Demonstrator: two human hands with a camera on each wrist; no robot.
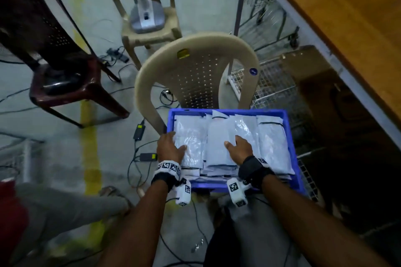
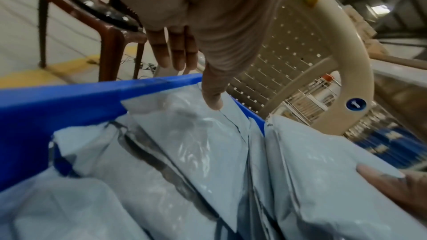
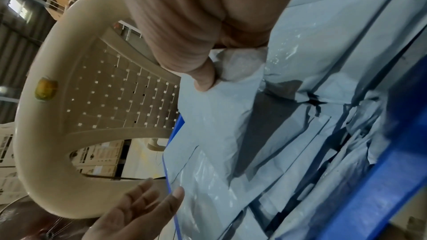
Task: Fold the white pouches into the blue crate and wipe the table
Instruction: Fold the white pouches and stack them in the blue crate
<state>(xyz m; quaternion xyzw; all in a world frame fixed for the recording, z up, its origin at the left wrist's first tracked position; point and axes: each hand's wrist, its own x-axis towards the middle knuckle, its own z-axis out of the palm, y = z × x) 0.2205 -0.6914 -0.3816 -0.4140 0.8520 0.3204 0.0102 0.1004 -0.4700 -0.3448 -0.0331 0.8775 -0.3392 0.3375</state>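
The blue crate (image 1: 291,147) sits on a beige chair and is packed with folded white pouches (image 1: 271,147). My left hand (image 1: 176,142) straddles the crate's left wall (image 2: 69,107). Its straight fingers (image 2: 173,56) hang outside, and the thumb presses the leftmost pouch (image 2: 184,134). My right hand (image 1: 236,145) is on the middle stack. Its thumb (image 3: 203,81) lies on a pouch (image 3: 215,125), and the fingers are tucked out of sight behind the crumpled edge, pinching it. The crate's near wall (image 3: 369,180) shows in the right wrist view.
The beige chair back (image 1: 195,67) rises just beyond the crate. A maroon chair (image 1: 65,71) stands at the left, and a fan rests on a beige stool (image 1: 149,34) behind. Cables (image 1: 138,132) trail over the floor. A wooden table (image 1: 347,17) and wire baskets (image 1: 271,84) are at the right. Another person's leg (image 1: 65,208) is at the lower left.
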